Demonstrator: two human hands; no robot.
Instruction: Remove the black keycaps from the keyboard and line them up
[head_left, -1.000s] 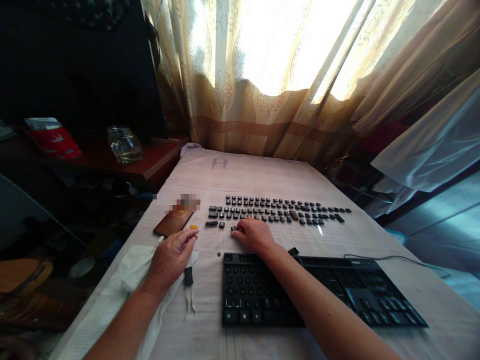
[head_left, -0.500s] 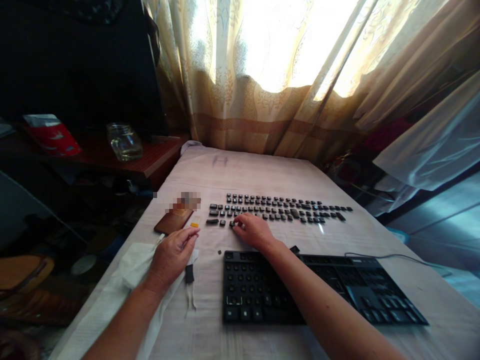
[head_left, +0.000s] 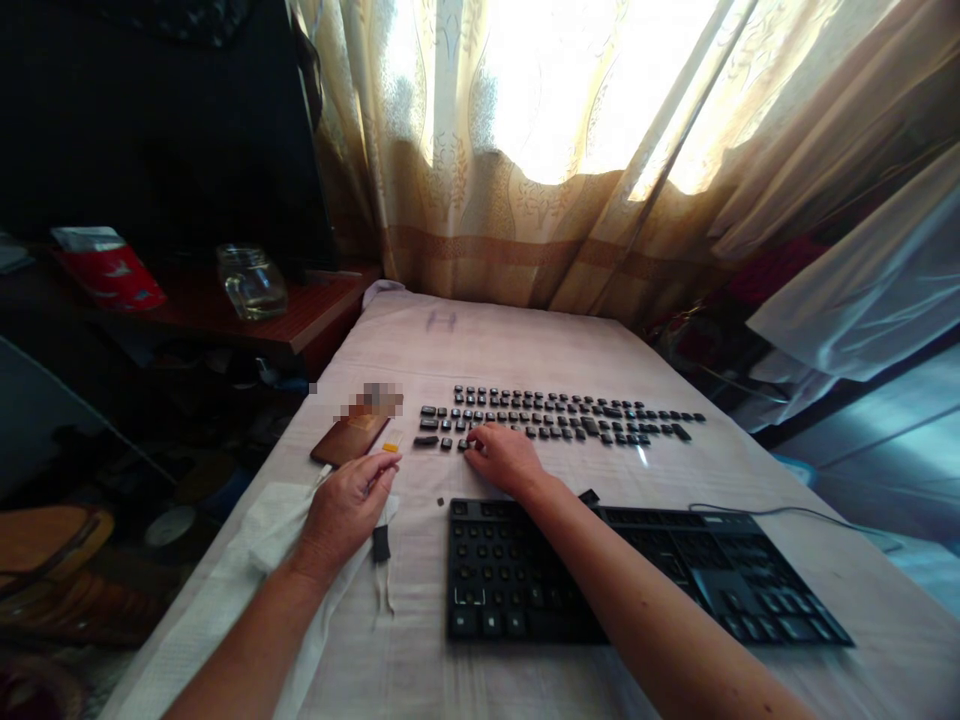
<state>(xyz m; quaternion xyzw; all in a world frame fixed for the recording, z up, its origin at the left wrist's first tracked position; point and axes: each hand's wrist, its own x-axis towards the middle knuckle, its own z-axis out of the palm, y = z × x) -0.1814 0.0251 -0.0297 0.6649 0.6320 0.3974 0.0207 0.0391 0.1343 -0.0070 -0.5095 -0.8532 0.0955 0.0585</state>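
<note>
My left hand (head_left: 351, 505) is closed in a pinch around the end of a small yellow-and-white item (head_left: 391, 446), possibly a swab or brush. Beside it lies a brown phone (head_left: 349, 437). My right hand (head_left: 504, 460) rests at the lower left of the rows of black keycaps (head_left: 551, 432), fingers bent at a keycap (head_left: 463, 444); whether it grips that keycap is hard to see. Under my right forearm sits a black keyboard (head_left: 487, 572), many of its keys off. A black tool with two thin metal prongs (head_left: 382, 543) lies below my left hand.
White tissue (head_left: 262, 540) lies under my left forearm. A small dark piece (head_left: 441, 501) is near the keyboard's corner. The keyboard cable (head_left: 795, 514) runs right. A glass jar (head_left: 253, 284) and red packet (head_left: 112, 275) stand on the side desk (head_left: 300, 325).
Both hands hold nearly the same places. The view has shifted very slightly; nothing else has visibly moved.
</note>
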